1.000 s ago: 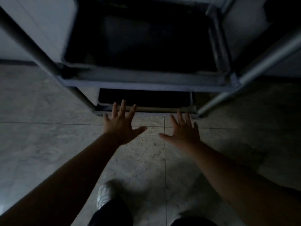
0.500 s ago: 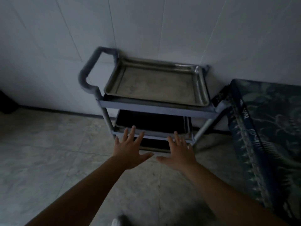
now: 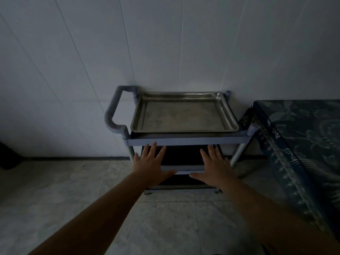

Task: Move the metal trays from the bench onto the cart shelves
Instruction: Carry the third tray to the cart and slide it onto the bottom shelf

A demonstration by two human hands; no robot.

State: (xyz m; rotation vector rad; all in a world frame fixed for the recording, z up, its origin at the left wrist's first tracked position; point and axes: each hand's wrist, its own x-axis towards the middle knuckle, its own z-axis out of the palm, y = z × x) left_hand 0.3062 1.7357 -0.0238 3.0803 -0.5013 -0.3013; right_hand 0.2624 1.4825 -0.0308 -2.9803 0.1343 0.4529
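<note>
A grey cart (image 3: 187, 141) with three shelves stands against the white wall. One shiny metal tray (image 3: 184, 115) lies flat on its top shelf. The lower shelves are dark, and I cannot tell what they hold. My left hand (image 3: 150, 165) and my right hand (image 3: 214, 167) are both stretched out in front of the cart's middle shelf, palms down, fingers spread, holding nothing and apart from the tray.
A bench (image 3: 303, 144) covered in dark patterned cloth stands right of the cart, touching its corner. The cart's handle (image 3: 114, 115) sticks out to the left. Tiled floor (image 3: 73, 190) lies before the cart. A dark object (image 3: 7, 157) sits at the far left by the wall.
The view has risen from the cart's bottom shelf to take in the whole cart and the top tray. Both hands have stayed open and lifted toward the middle shelf.
</note>
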